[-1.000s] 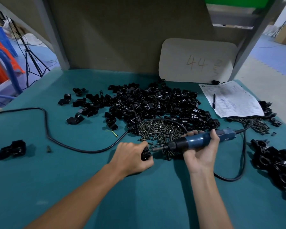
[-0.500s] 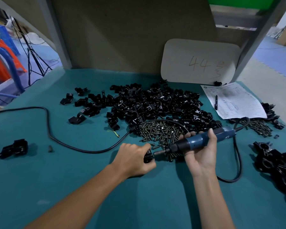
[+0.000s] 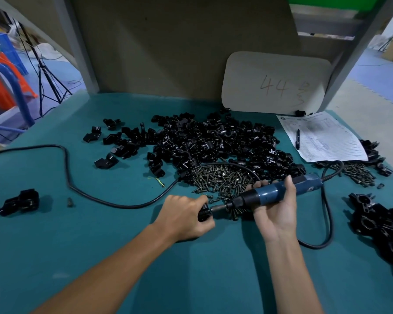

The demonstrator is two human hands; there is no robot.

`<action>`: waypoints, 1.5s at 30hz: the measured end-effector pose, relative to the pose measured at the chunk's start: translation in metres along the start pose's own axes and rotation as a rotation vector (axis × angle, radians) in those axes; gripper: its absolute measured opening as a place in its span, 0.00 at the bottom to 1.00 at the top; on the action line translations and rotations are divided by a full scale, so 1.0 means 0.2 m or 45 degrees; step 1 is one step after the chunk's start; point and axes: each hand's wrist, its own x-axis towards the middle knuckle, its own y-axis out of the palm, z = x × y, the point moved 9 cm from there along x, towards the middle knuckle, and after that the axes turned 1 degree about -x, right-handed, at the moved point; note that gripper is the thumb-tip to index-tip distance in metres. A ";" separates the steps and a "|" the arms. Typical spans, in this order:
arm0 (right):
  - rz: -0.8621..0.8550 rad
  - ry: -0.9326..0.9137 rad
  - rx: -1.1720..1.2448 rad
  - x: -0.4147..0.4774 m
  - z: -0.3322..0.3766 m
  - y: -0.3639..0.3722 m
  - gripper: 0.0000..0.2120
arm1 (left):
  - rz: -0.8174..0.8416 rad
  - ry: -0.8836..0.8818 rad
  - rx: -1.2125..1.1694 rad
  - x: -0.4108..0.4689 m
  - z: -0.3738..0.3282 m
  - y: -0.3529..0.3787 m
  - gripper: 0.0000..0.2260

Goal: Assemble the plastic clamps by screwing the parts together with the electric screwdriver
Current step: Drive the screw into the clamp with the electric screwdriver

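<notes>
Tilted up at its tail since a second ago, the electric screwdriver [image 3: 272,194] sits wrapped in your right hand [image 3: 276,217], its bit against the clamp [image 3: 203,215] gripped in your left hand [image 3: 183,216], near centre. Keep the bit square to the clamp and press steadily; screws [image 3: 220,177] lie just beyond.

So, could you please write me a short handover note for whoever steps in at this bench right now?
Left hand grips a black clamp. Right hand holds the electric screwdriver, its bit at that clamp. Screws lie heaped just behind the hands, with loose clamp parts beyond them. Seemingly finished clamps are piled at the right edge. To do: finish this screw, then work through the pile.
</notes>
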 end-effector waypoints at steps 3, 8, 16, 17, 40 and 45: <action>-0.005 0.003 -0.003 0.00 -0.01 0.00 0.21 | 0.000 -0.009 0.007 0.00 0.00 0.00 0.15; -0.007 0.006 -0.033 0.00 -0.01 0.00 0.22 | -0.001 -0.008 0.012 0.01 0.00 0.00 0.15; -0.027 0.010 -0.053 0.00 -0.02 -0.01 0.23 | 0.009 0.000 0.015 0.01 0.00 0.00 0.16; -0.029 0.010 -0.049 0.00 -0.02 -0.01 0.23 | 0.011 0.002 0.013 0.01 0.00 0.00 0.16; 0.078 -0.104 -0.140 -0.04 0.10 0.06 0.15 | 0.047 -0.050 -0.195 -0.02 0.05 0.01 0.14; -0.128 -0.145 -1.040 -0.04 0.36 -0.04 0.15 | -0.032 -0.082 -0.148 0.00 0.06 0.00 0.17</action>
